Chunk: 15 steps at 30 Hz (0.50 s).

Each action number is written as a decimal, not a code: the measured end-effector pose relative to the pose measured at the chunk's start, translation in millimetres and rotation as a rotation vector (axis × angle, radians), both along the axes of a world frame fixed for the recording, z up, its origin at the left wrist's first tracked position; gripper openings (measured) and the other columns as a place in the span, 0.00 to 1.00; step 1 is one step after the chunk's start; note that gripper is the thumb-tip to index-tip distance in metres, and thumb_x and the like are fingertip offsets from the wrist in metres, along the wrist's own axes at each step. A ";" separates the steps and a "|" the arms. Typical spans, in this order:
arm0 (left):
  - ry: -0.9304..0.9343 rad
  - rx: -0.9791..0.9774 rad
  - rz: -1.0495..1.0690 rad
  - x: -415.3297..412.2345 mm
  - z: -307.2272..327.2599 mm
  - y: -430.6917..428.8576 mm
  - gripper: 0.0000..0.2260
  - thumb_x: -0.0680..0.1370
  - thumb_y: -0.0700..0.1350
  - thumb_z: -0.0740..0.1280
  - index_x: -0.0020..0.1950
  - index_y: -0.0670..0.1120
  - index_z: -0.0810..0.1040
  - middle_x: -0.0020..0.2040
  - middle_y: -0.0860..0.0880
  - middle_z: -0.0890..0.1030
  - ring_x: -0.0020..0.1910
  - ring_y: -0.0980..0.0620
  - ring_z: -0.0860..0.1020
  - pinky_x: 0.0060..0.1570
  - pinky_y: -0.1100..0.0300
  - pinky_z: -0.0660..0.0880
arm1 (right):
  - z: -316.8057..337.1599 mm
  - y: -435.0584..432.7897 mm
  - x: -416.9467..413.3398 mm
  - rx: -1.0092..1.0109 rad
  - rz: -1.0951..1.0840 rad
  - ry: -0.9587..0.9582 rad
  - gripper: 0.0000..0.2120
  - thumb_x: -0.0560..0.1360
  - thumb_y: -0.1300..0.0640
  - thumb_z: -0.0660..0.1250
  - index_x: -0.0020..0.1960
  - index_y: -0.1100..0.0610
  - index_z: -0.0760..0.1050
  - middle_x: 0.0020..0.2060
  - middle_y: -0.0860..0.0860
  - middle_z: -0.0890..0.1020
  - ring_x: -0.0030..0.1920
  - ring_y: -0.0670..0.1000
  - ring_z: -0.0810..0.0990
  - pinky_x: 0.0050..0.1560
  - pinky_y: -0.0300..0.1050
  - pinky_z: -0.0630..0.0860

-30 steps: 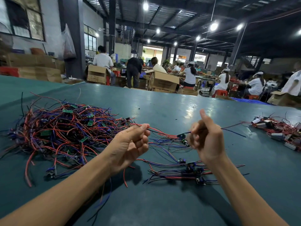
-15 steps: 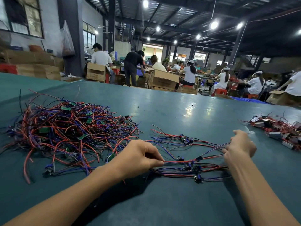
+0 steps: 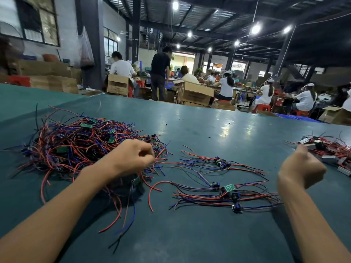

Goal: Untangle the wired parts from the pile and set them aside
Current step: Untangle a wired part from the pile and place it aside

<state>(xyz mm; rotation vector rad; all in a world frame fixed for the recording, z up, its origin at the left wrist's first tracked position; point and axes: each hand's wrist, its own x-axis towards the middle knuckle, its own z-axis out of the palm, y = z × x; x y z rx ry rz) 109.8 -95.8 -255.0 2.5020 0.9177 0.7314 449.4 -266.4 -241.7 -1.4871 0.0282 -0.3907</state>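
The pile point(image 3: 76, 145) of tangled red, blue and black wires with small green boards lies on the left part of the teal table point(image 3: 209, 126). The left hand point(image 3: 133, 158) is at the right edge of this pile. Its fingers point(image 3: 147, 155) are curled, with the thumb against them, and they seem to pinch a few wires there, though the hand is blurred.

The set-aside wired parts point(image 3: 226, 194) lie stretched out on the table between the two hands, apart from the pile. One small green board point(image 3: 229, 187) faces up among them.

The right hand point(image 3: 302, 168) hovers above the table to the right. Its fingers are curled into a fist with the thumb raised, and it holds nothing that I can see. Just behind it lies a second heap point(image 3: 330, 150) of red-wired parts with small silver boxes.
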 end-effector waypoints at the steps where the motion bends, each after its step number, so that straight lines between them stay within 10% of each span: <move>1: 0.197 -0.044 0.041 -5.7 0.3 5.6 0.08 0.72 0.55 0.67 0.44 0.53 0.81 0.42 0.55 0.82 0.41 0.59 0.79 0.43 0.59 0.75 | -0.3 2.1 -2.9 -0.016 0.018 -0.042 0.17 0.70 0.49 0.59 0.28 0.60 0.69 0.28 0.57 0.69 0.31 0.55 0.67 0.32 0.55 0.64; 5: 0.568 -0.068 0.179 -7.1 -5.1 13.7 0.20 0.72 0.65 0.72 0.50 0.50 0.78 0.46 0.52 0.82 0.46 0.52 0.78 0.44 0.58 0.74 | -1.4 10.8 -14.1 -0.078 0.127 -0.163 0.23 0.73 0.45 0.60 0.26 0.61 0.63 0.25 0.56 0.64 0.29 0.56 0.62 0.31 0.51 0.60; 15: 0.268 0.107 0.286 -5.3 -4.5 12.4 0.09 0.78 0.56 0.69 0.45 0.53 0.83 0.42 0.53 0.84 0.46 0.50 0.82 0.50 0.51 0.81 | -18.4 25.8 -38.3 -0.240 0.361 -0.453 0.29 0.79 0.47 0.62 0.24 0.59 0.60 0.21 0.54 0.61 0.25 0.55 0.60 0.31 0.48 0.61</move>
